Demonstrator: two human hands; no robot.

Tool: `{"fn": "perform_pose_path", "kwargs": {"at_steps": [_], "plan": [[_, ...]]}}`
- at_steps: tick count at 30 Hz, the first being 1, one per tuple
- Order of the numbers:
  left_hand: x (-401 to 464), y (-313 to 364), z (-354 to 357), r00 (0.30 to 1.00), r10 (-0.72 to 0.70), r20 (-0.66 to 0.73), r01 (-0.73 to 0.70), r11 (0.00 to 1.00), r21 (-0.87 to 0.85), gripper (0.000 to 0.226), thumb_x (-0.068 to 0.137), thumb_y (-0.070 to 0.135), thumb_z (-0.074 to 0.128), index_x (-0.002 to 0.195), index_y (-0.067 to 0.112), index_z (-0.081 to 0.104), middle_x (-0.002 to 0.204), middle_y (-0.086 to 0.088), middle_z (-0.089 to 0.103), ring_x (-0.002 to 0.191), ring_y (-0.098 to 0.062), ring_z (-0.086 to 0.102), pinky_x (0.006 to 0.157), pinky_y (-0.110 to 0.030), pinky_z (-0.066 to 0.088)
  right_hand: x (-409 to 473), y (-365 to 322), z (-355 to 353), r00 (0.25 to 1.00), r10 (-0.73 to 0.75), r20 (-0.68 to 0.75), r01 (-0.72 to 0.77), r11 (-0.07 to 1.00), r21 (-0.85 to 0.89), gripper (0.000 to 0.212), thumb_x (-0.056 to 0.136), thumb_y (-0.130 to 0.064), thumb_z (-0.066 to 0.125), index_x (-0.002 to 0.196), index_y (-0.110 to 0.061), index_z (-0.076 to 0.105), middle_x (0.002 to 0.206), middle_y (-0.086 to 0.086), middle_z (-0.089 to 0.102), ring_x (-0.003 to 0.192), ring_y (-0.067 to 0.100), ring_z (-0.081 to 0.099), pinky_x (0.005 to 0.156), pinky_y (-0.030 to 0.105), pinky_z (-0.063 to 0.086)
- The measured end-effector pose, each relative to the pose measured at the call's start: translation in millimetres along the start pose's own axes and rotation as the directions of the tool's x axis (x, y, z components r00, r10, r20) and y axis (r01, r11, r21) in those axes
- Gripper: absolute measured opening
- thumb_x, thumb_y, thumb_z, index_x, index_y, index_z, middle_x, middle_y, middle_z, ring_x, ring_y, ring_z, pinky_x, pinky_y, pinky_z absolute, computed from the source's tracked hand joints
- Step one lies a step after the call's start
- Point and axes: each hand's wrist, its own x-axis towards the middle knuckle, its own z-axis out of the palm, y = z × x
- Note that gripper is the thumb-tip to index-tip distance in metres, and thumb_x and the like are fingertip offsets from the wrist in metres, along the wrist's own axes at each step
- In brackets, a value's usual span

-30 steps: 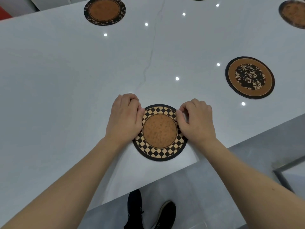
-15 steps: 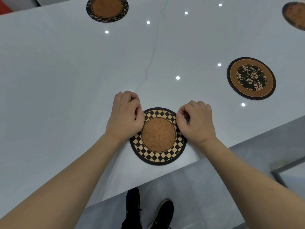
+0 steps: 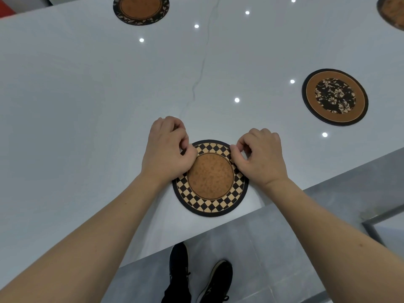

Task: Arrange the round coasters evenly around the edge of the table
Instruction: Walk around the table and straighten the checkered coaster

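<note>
the round cork coaster with the black-and-tan checkered border (image 3: pixel 210 178) lies flat on the pale grey glossy tabletop (image 3: pixel 87 106), just inside the near edge, and both hands are on its far half. the left hand (image 3: pixel 167 153) has its fingers curled, its thumb side resting over the coaster's left rim; the right hand (image 3: pixel 260 157) is curled likewise, with its thumb and fingertips at the upper right rim. each grip looks like a light clench against the rim, but whether the fingers actually pinch the edge or only press on it cannot be told from here. the step in hand seems to be the final nudging of this coaster into its spot. to do it well, keep the disc flat and slide it rather than lift it, both hands moving together so it does not turn or skid on the shiny surface. judge its setback from the edge against the round cork coaster with the dark floral centre (image 3: pixel 335 96) to the right, which sits a similar way in from its edge, and against the round cork coaster with the dark leaf-pattern border (image 3: pixel 141 8) across the tabletop. the main risk is pushing it too near the edge, where it could overhang. let go gently so it stays put.
</note>
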Motion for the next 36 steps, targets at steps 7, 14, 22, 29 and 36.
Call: {"fn": "perform_pose_path", "kwargs": {"at_steps": [7, 14, 22, 29, 36], "plan": [[-0.5, -1.1, 1.3, 0.999, -0.012, 0.032, 0.012, 1.000, 0.005, 0.019, 0.068, 0.027, 0.048, 0.056, 0.013, 0.051, 0.093, 0.005, 0.052, 0.095, -0.020, 0.042, 0.085, -0.026, 0.036, -0.4, -1.1, -0.3, 1.000, -0.016, 0.004, 0.016, 1.000, -0.004, 0.031, 0.084, -0.039, 0.059, 0.059, -0.028, 0.044, 0.062, -0.013, 0.043, 0.066, 0.012, 0.038, 0.074, 0.027, 0.024], [-2.1, -4.7, -0.7, 0.997, -0.019, 0.078, 0.023, 0.998, -0.050, 0.018, 0.071, 0.023, 0.046, 0.057, 0.011, 0.049, 0.091, 0.004, 0.050, 0.100, -0.018, 0.037, 0.087, -0.023, 0.034, -1.7, -2.6, -2.7, 0.997, -0.066, 0.035, 0.065, 0.997, 0.030, 0.027, 0.083, -0.039, 0.059, 0.061, -0.027, 0.048, 0.062, -0.012, 0.046, 0.065, 0.012, 0.041, 0.073, 0.026, 0.026], [-11.9, -17.4, -18.7, 0.983, 0.096, 0.157, -0.091, 0.995, -0.037, 0.011, 0.090, 0.007, 0.053, 0.079, 0.005, 0.056, 0.103, -0.005, 0.052, 0.106, -0.023, 0.040, 0.099, -0.031, 0.035, -1.8, -3.4, -4.8, 0.991, -0.116, 0.062, 0.116, 0.993, 0.017, 0.025, 0.083, -0.039, 0.059, 0.063, -0.025, 0.055, 0.065, -0.012, 0.050, 0.066, 0.013, 0.044, 0.072, 0.027, 0.027], [-16.2, -18.8, -21.5, 0.979, 0.126, 0.161, -0.126, 0.992, -0.010, 0.009, 0.092, 0.003, 0.051, 0.085, 0.002, 0.056, 0.106, -0.009, 0.051, 0.103, -0.021, 0.041, 0.096, -0.021, 0.029, -2.7, -3.3, -3.2, 0.978, -0.203, 0.057, 0.202, 0.979, 0.020, 0.023, 0.082, -0.041, 0.060, 0.072, -0.021, 0.058, 0.073, -0.009, 0.049, 0.068, 0.012, 0.042, 0.072, 0.025, 0.026], [-19.2, -25.7, -28.4, 0.973, 0.151, 0.177, -0.148, 0.989, -0.029, 0.012, 0.090, 0.011, 0.045, 0.080, 0.009, 0.051, 0.105, -0.008, 0.051, 0.101, -0.017, 0.041, 0.114, -0.049, 0.026, -5.1, -2.8, -4.2, 0.969, -0.233, 0.085, 0.231, 0.972, 0.035, 0.017, 0.082, -0.037, 0.061, 0.076, -0.022, 0.058, 0.075, -0.010, 0.049, 0.071, 0.013, 0.043, 0.072, 0.026, 0.027]]}}
